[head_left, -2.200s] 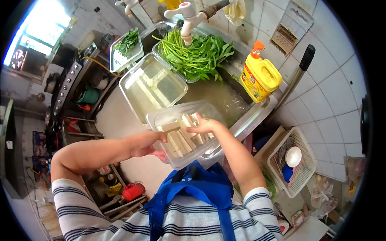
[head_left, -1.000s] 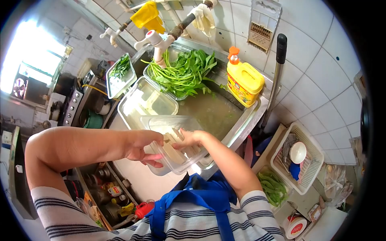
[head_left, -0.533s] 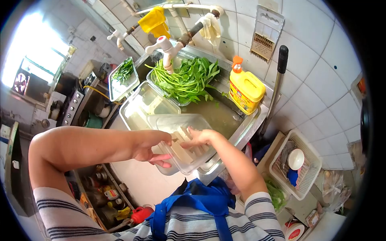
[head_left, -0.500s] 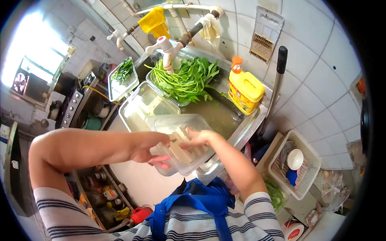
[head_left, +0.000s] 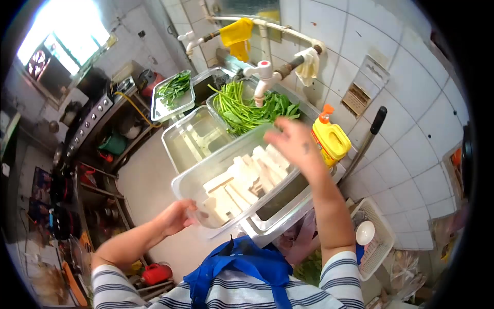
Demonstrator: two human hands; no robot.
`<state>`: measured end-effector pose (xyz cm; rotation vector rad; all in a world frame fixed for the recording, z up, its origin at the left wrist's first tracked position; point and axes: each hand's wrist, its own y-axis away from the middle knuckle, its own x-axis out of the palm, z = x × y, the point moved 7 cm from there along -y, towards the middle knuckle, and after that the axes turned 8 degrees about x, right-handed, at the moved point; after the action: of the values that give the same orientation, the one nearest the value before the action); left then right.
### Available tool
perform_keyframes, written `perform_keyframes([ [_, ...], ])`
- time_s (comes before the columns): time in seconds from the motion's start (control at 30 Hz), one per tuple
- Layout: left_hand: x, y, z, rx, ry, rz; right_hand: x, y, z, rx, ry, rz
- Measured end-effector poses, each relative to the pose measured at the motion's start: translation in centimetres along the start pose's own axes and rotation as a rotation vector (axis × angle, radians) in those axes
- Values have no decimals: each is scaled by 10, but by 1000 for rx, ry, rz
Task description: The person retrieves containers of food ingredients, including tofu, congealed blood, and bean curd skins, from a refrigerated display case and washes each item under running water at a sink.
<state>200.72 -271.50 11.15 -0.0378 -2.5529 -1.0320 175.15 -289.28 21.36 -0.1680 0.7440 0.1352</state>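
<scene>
A clear plastic container (head_left: 183,186), tilted over the near side of the sink, holds several pale, tofu-like blocks (head_left: 242,183). My left hand (head_left: 180,215) grips its near left corner, with the fingers partly hidden by the wall. Over the container's far right rim is my right hand (head_left: 294,141), blurred, its fingers apart and nothing visible in them. Just beyond lies a tub of long-stemmed leafy greens (head_left: 242,110) under the white-handled tap (head_left: 263,77). A second clear tub (head_left: 177,135), with a little liquid, sits to the left of the greens.
A yellow bottle (head_left: 332,141) with an orange cap stands on the sink's right edge. At the far left corner is a tray of cut greens (head_left: 175,92). A long black-handled tool (head_left: 378,121) leans against the wall. Low on the right stands a white basket (head_left: 378,257).
My right hand has left the pale blocks and moved up and right to the container's far rim. My left hand has shifted to its near left corner. The container's contents now show fully.
</scene>
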Motion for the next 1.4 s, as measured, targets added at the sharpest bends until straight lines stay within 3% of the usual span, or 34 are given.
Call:
perform_keyframes([
  [0.03, 2, -5, 1, 47, 8, 33, -23, -9, 15, -43, -64, -248],
  [0.1, 12, -18, 8, 109, 73, 26, -54, -13, 67, -349, -15, -663],
  [0.27, 36, -53, -2, 290, 135, 0, -21, -55, 109, -413, 331, -671],
  [0.33, 44, -58, -16, 355, 96, 26, -23, -68, 99, -256, 211, -476],
  [0.6, 45, -92, -29, 293, 68, 85, -40, -73, 80, -199, 29, -238],
  [0.7, 40, -98, -34, 253, 22, 105, -47, -70, 50, -378, -490, -247],
  [0.77, 30, -99, -38, 262, 38, 59, -29, -59, 7, -327, 30, -272],
  [0.83, 33, -96, -49, 259, -8, 85, 23, -51, 10, -710, 368, -59],
  [0.9, 42, -93, -60, 248, -60, 109, 58, -60, 25, -816, 422, -81],
  [0.97, 53, -93, -70, 319, -164, 83, 117, -76, 48, -652, 387, 376],
  [1.07, 45, -104, -62, 206, -102, 135, 138, -83, 67, -775, 286, 505],
  [1.1, 38, -102, -62, 205, -107, 127, 133, -95, 51, -698, 520, 504],
  [1.13, 30, -100, -62, 223, -93, 97, 118, -122, -2, -581, 194, 628],
  [1.2, 22, -99, -65, 244, -83, 70, 106, -143, -41, -452, -130, 733],
  [1.27, 20, -97, -64, 229, -137, 32, 82, -126, -27, -625, 671, 466],
  [1.3, 25, -99, -64, 220, -139, 39, 84, -116, -12, -438, 491, 542],
  [1.37, 43, -104, -68, 187, -187, 146, 134, -92, 45, -713, 659, 474],
  [1.4, 43, -108, -65, 188, -188, 149, 135, -92, 44, -712, 662, 471],
])
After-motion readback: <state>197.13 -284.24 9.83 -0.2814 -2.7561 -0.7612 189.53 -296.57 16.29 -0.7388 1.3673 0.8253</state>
